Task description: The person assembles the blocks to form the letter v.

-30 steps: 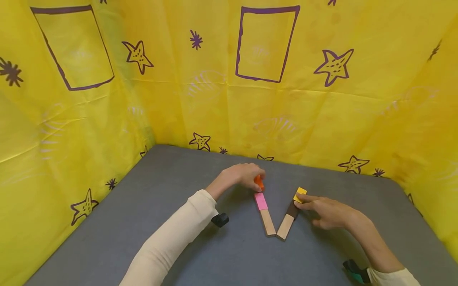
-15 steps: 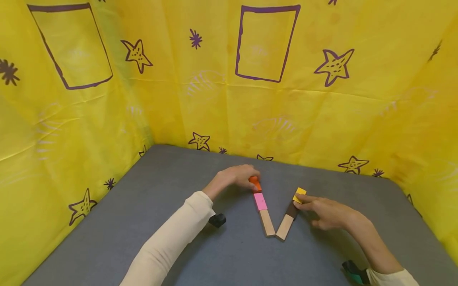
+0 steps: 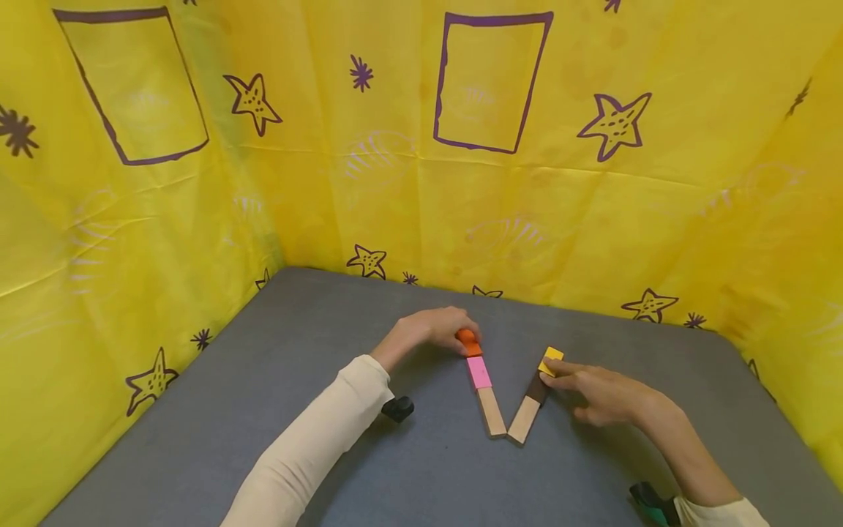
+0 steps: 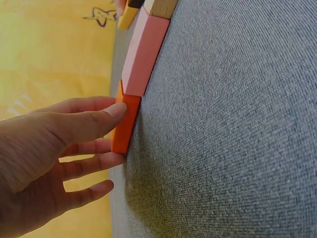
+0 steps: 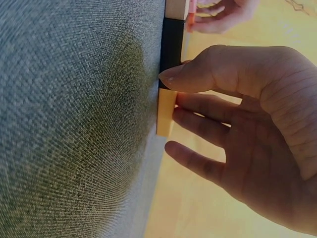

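Observation:
My left hand (image 3: 440,327) pinches an orange block (image 4: 128,124) between thumb and fingers. One end of this block meets a pink block (image 3: 479,373), which continues into a plain wooden block (image 3: 492,413). My right hand (image 3: 602,391) is at the other row, its index fingertip on a yellow block (image 3: 552,357) and its thumb against the dark brown block (image 5: 172,42) near where the two join. Below the brown block lies a second plain wooden block (image 3: 523,421). Both rows form a V, their plain ends touching at the bottom. The fingers partly cover the orange and yellow blocks.
Everything lies on a grey cloth-covered table (image 3: 421,476). Yellow fabric walls (image 3: 395,197) with purple starfish and frame drawings rise behind and at the sides. Black straps with camera mounts (image 3: 398,408) are on the wrists.
My left hand has moved slightly left and down, bringing the orange block flat against the pink block's far end. The right hand stays in place on its row.

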### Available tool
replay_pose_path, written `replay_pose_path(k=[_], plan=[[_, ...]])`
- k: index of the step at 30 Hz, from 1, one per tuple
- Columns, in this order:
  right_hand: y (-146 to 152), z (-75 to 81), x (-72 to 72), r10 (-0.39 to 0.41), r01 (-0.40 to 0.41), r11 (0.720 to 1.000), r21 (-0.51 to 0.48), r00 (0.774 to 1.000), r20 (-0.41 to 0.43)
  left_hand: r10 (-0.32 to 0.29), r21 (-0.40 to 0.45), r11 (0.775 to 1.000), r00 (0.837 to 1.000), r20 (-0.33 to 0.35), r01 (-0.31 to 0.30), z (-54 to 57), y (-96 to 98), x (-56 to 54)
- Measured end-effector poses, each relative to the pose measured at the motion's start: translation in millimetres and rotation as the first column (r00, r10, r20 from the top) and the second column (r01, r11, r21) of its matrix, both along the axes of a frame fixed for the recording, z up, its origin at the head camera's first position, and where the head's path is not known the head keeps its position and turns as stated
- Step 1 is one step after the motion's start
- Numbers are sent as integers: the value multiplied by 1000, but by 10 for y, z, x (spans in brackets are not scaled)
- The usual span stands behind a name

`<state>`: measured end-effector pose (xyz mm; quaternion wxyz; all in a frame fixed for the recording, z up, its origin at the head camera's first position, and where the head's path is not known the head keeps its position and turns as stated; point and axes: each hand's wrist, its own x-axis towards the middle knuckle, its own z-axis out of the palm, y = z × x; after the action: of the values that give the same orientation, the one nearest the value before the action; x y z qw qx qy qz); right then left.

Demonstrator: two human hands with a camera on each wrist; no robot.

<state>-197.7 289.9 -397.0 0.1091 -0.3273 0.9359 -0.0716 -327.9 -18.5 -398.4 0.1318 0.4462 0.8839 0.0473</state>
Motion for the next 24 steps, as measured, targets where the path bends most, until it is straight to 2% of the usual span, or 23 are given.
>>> replay_pose_path(k=[14, 24], plan=[[4, -9, -7, 7, -7, 1000, -6, 1000, -3, -30, 5, 1000, 999, -21, 30, -3, -24, 37], [8, -17, -10, 7, -7, 1000, -5, 1000, -7, -28, 3, 1000, 999, -23, 28, -3, -38, 47]])
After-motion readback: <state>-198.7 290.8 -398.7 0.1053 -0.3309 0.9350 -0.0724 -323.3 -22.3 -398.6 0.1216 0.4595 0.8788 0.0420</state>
